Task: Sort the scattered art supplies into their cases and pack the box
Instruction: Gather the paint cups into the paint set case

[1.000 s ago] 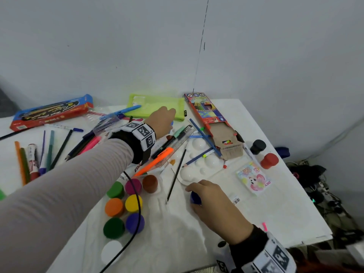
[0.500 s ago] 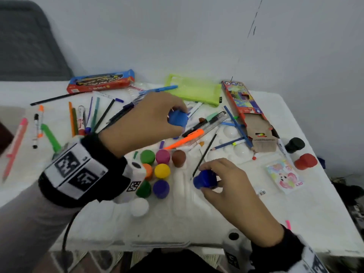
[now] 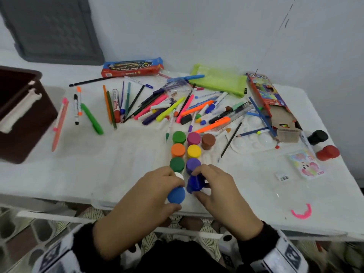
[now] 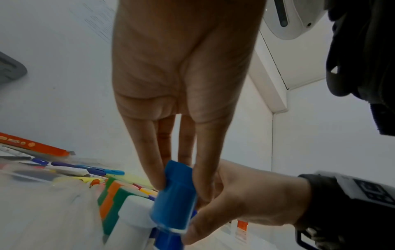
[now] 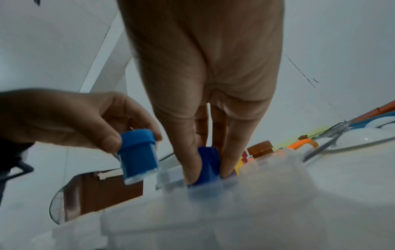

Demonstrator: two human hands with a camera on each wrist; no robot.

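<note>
Fingers (image 4: 158, 177) of our left hand (image 3: 145, 200) are clamped on a light blue paint pot (image 3: 176, 195), held just above the near end of the clear paint tray (image 5: 213, 211). Fingers of our right hand (image 3: 218, 196) are pinched round a dark blue paint pot (image 3: 194, 183), which sits low against the tray beside the purple one.

Step in hand, as we judge it: seating both blue pots in the two nearest slots. To do it well we should keep each pot upright, line its base over the slot, press straight down, and let go only once it sits level with its neighbours. The right pot looks closer to seated; the left has yet to come down.

Count, head view: seven coloured pots stand in the rows (three green or orange at left, three pink, yellow, purple beside them, one brown), plus a white one (image 3: 179, 175) half hidden. Two more pots, black (image 3: 317, 137) and red (image 3: 328, 153), stand well apart at the right tabletop (image 3: 98, 164) edge. Pens and markers lie scattered beyond; too many overlap to count.
</note>
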